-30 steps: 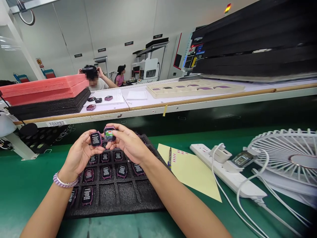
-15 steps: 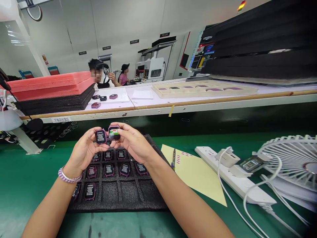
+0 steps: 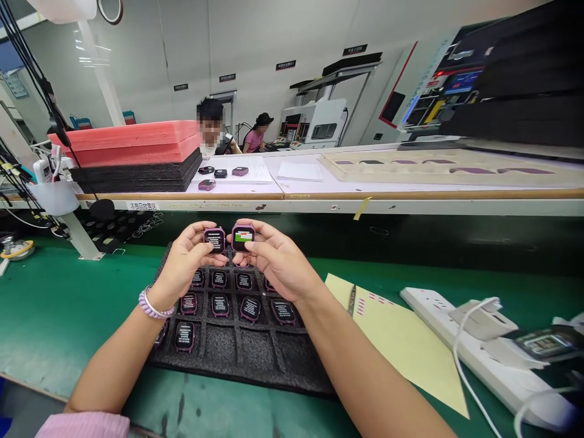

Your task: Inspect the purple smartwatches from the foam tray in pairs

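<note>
My left hand [image 3: 190,255] grips a purple-framed smartwatch body [image 3: 215,238] whose dark screen shows white text, its thumb on the lower left of the screen. Beside it, my right hand [image 3: 278,255] holds a second smartwatch body [image 3: 243,235] with green, white and red bands on its display. The right thumb rests on the lower part of that screen. A narrow gap parts the two watches. Under my hands lies a black foam tray [image 3: 219,371] with several similar watches in its compartments, text lit on their screens. My wrists and forearms cover part of the tray.
Yellow paper [image 3: 401,340] with a pen [image 3: 352,299] lies right of the tray, near a white power strip [image 3: 438,328] with cables. A raised shelf [image 3: 292,196] carries pink foam [image 3: 132,143], several watches and a beige tray [image 3: 410,176]. Two people sit beyond.
The view has swung to the right-hand scene shifting rightward in frame. The two watches have come slightly apart, and my left thumb now lies over its watch's screen.
</note>
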`<state>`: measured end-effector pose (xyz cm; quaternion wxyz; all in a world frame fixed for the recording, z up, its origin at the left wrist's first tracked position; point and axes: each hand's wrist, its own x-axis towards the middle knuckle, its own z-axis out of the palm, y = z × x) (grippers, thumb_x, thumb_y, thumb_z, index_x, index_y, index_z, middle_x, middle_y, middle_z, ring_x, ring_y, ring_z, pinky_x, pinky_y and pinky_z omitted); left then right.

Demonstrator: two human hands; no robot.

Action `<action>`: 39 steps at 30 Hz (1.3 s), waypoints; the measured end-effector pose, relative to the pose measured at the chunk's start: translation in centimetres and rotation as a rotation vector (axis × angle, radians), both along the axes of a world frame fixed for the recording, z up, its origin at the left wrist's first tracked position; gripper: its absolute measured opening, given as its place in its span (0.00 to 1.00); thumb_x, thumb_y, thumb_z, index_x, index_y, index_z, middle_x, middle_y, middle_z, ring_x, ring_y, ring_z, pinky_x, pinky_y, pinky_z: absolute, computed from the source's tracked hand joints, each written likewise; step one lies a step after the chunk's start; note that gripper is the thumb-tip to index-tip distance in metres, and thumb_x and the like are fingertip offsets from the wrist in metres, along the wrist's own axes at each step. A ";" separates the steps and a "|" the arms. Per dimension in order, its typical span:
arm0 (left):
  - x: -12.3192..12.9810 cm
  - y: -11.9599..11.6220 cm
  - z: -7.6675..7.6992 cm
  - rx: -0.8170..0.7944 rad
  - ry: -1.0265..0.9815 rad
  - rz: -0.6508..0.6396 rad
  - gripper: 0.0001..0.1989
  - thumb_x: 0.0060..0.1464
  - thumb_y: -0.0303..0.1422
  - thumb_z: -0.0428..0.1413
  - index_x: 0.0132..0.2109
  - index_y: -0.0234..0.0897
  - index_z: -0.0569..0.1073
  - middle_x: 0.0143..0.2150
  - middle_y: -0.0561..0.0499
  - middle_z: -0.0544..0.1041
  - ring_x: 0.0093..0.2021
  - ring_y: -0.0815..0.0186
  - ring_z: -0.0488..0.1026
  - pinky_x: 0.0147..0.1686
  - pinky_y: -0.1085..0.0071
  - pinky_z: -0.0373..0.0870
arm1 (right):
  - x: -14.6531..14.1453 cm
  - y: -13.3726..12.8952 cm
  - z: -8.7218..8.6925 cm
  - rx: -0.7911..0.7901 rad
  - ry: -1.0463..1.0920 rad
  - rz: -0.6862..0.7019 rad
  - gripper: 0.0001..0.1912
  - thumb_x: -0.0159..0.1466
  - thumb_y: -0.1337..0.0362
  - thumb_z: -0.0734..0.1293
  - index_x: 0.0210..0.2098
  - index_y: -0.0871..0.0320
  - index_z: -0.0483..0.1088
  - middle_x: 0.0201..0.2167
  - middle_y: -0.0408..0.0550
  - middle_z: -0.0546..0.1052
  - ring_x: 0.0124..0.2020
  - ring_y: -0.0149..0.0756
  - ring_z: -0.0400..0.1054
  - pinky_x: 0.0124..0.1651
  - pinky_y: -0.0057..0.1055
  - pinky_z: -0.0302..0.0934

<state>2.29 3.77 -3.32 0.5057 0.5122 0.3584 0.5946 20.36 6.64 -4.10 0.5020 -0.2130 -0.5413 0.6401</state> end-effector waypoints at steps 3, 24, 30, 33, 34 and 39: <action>0.0 0.1 0.0 0.007 0.031 0.020 0.22 0.50 0.30 0.62 0.52 0.35 0.69 0.46 0.48 0.76 0.29 0.68 0.80 0.31 0.74 0.80 | -0.1 0.0 -0.1 0.005 -0.008 0.003 0.26 0.55 0.61 0.73 0.52 0.57 0.67 0.39 0.46 0.76 0.29 0.31 0.71 0.35 0.31 0.66; 0.0 0.0 0.0 0.009 0.043 0.035 0.22 0.47 0.27 0.60 0.51 0.35 0.69 0.46 0.49 0.77 0.28 0.70 0.79 0.31 0.75 0.80 | 0.1 0.1 -0.1 0.027 -0.026 0.013 0.26 0.55 0.61 0.73 0.52 0.57 0.67 0.38 0.46 0.76 0.30 0.31 0.71 0.35 0.31 0.66; -0.1 0.1 -0.3 0.060 0.060 0.018 0.25 0.46 0.25 0.62 0.53 0.36 0.68 0.50 0.47 0.75 0.32 0.70 0.80 0.36 0.73 0.81 | 0.2 0.1 -0.2 0.062 -0.047 0.007 0.28 0.54 0.64 0.73 0.54 0.56 0.66 0.41 0.47 0.76 0.31 0.31 0.71 0.36 0.31 0.67; 0.0 0.1 -0.2 0.055 0.057 0.014 0.25 0.48 0.28 0.65 0.53 0.36 0.68 0.45 0.49 0.77 0.31 0.69 0.80 0.35 0.73 0.80 | 0.2 0.0 0.0 0.057 -0.049 -0.006 0.29 0.53 0.65 0.73 0.53 0.56 0.65 0.42 0.47 0.75 0.31 0.30 0.71 0.35 0.30 0.66; 0.0 0.0 -0.1 0.044 0.051 0.016 0.24 0.50 0.30 0.65 0.52 0.36 0.68 0.43 0.49 0.77 0.30 0.69 0.80 0.35 0.73 0.80 | 0.2 0.0 0.0 0.054 -0.050 -0.011 0.30 0.53 0.65 0.73 0.53 0.56 0.65 0.42 0.47 0.75 0.31 0.30 0.71 0.34 0.29 0.65; 0.0 -0.1 0.1 -0.013 -0.020 -0.023 0.19 0.56 0.38 0.60 0.51 0.35 0.70 0.42 0.47 0.80 0.31 0.64 0.81 0.33 0.69 0.80 | 0.0 0.2 -0.2 0.049 -0.047 -0.040 0.28 0.54 0.61 0.74 0.52 0.57 0.65 0.42 0.48 0.75 0.28 0.28 0.69 0.34 0.30 0.64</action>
